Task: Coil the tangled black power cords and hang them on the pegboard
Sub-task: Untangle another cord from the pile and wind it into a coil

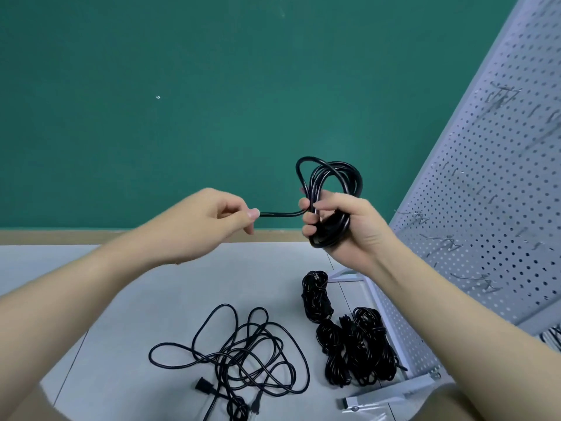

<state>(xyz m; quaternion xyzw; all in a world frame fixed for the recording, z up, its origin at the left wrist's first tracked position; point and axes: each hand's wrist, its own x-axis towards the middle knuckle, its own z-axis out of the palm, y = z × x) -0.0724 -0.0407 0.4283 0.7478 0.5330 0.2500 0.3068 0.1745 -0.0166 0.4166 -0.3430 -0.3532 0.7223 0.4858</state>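
A single head-worn camera looks forward and down, close over floor (127, 299) and pegboard (491, 183).

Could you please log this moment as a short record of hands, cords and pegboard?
right hand: grips coiled cord
left hand: pinches the cord's free end, pulled left
tangled cord: loose on floor, plugs visible
bundled cords: on floor by pegboard
pegboard: right, leaning; hooks carry no cords

There are no words, numbers, labels or signs to read here, not on the cords, the pegboard, the wall or the floor.
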